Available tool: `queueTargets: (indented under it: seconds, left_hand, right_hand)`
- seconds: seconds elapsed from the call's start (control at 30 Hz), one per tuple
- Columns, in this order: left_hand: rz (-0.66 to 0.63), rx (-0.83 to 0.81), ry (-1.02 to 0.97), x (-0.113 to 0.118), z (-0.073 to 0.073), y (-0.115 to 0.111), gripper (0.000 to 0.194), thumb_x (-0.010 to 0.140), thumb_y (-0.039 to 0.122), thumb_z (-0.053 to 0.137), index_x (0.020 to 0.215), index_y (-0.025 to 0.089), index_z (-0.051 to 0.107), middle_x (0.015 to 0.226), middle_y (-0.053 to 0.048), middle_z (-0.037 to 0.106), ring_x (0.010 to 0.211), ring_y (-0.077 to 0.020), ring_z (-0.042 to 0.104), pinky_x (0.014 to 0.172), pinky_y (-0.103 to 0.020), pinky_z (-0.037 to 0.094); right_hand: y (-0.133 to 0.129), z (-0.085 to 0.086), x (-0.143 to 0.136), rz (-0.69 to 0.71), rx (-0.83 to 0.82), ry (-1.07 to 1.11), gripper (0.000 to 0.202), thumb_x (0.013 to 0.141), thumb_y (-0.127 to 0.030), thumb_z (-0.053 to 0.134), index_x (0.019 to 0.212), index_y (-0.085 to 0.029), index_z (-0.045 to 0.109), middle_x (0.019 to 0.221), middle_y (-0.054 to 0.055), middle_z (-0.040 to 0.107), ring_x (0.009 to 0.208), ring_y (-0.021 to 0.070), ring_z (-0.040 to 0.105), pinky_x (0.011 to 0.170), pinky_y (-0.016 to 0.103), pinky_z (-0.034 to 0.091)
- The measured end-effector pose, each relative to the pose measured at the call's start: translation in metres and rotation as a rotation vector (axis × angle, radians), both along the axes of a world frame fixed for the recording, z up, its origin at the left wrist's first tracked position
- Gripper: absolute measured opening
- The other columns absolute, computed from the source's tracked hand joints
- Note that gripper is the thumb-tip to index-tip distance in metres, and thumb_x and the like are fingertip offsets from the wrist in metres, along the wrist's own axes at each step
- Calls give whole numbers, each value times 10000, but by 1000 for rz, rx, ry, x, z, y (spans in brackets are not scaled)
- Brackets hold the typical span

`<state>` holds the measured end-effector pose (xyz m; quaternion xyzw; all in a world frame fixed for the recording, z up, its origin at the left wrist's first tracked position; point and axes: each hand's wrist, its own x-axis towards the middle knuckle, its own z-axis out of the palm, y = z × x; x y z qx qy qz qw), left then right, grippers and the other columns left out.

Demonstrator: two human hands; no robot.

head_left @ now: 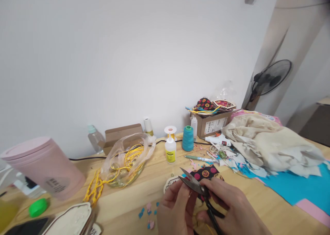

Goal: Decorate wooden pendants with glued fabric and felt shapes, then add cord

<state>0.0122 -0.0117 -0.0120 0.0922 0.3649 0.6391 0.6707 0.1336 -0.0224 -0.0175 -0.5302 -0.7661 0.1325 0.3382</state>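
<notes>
My right hand (229,205) is wrapped round a pair of black-handled scissors (194,185), whose blades point up and left, slightly apart. The blades cross just over the fingertips of my left hand (174,209). Those fingers are pinched together, and what they hold is hidden behind the blades and thumb. Right behind the scissors is a dark patterned fabric piece (207,173) with red and orange round motifs. A pale wooden cut-out (168,183) shows partly behind my left hand. Small blue and pink scraps (149,209) lie on the table left of it.
A glue bottle (170,150) and a teal thread cone (188,138) stand beyond my hands. To the left are a bag of yellow cord (129,163) and a pink bin (43,166). At right sit a filled cardboard box (212,125), a glue gun (219,140) and crumpled beige cloth (273,145).
</notes>
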Motion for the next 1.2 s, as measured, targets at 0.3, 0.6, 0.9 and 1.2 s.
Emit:
queueTargets:
  seconds: [0.3,0.6,0.9,1.2]
  left_hand:
    - [21,16,-5,1,2,0,123,470,102,734,550,147,652,595,-38,706,573,-144,657,561,-196,533]
    - [4,36,12,2,0,0,111,481,123,731,560,141,656,609,-47,706,598,-158,659,568,-203,532]
    - [18,19,41,-1,1,1,147,449,103,754,539,138,644,569,-34,696,555,-129,646,569,-192,531]
    - [22,-13,115,-8,6,0,176,419,130,777,529,141,640,535,-7,676,526,-113,630,559,-190,527]
  right_hand:
    - [0,-2,-2,-2,-59,46,331,611,-161,642,936,-178,582,759,25,616,672,159,561,578,230,448]
    - [-1,-3,-2,-8,-72,60,246,624,-212,640,862,-189,583,717,24,597,637,163,553,571,229,448]
    - [0,2,-1,7,-165,150,93,680,-279,567,667,-187,572,572,-17,549,517,136,486,466,209,386]
    - [8,2,13,189,-342,477,343,686,-438,540,886,-160,546,678,18,568,579,155,532,511,228,428]
